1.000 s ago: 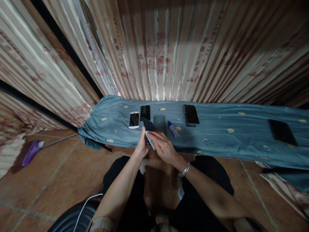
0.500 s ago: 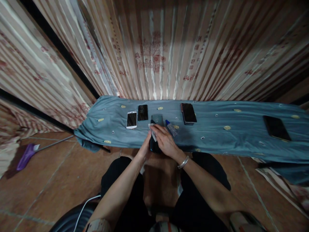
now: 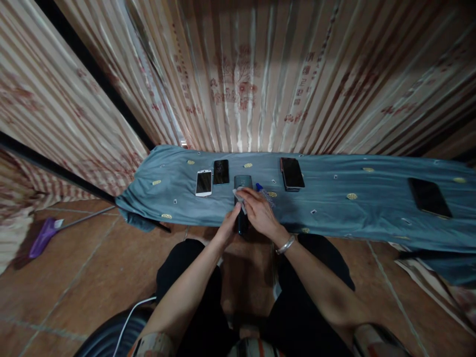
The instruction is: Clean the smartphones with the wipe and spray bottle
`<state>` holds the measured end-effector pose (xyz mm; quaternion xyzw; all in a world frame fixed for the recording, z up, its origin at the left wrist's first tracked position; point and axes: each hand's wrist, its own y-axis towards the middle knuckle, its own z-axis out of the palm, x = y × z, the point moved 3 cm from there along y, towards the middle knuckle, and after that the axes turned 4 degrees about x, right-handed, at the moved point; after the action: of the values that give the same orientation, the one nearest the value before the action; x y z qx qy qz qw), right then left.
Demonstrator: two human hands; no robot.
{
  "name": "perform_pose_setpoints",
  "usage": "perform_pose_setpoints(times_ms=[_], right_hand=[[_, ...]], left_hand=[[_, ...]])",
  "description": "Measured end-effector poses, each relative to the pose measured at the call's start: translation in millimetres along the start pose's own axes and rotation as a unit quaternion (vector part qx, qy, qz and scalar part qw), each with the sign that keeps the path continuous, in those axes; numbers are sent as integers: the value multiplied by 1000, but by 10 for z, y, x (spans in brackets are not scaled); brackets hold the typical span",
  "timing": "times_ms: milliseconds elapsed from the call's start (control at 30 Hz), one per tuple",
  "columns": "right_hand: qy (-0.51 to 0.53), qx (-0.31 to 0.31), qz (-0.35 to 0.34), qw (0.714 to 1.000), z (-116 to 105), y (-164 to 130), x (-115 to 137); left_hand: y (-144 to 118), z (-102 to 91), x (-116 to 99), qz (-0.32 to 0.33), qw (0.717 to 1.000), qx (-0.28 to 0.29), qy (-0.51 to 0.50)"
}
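Observation:
My left hand [image 3: 227,227] is closed along the left side of a dark phone [image 3: 243,228], which it holds above the bench's front edge. A white wipe [image 3: 238,194] is pinched in my right hand [image 3: 261,212], whose fingers lie over the phone and cover most of its upper part. Just behind my hands, another dark, glossy phone [image 3: 243,181] rests on the blue cloth. A small clear bottle with a blue cap [image 3: 259,187] lies beside my right hand, partly hidden by it.
On the blue cloth [image 3: 330,213] lie a white phone [image 3: 204,183] and a black phone [image 3: 221,171] to the left. A phone stack [image 3: 292,173] and a black tablet-like device [image 3: 430,197] are to the right. A striped curtain [image 3: 238,99] hangs behind; a purple broom [image 3: 43,237] is on the floor.
The held phone has turned so that it looks narrower. My right hand has shifted slightly with the wipe, now covering more of the bottle. The view has moved a little.

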<state>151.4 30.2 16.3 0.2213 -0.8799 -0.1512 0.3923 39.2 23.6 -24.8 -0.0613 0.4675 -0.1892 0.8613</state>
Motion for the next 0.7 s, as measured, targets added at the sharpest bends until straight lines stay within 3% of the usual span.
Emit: perform_pose_setpoints(times_ms=[400,700], right_hand=[[20,-3,2,1000,-2,-26,-39],[12,-32,56,998,-101,45,-199]], left_hand=[[48,-39,26,-7,999,26,36],[-44,10,66,-34,993,65,94]])
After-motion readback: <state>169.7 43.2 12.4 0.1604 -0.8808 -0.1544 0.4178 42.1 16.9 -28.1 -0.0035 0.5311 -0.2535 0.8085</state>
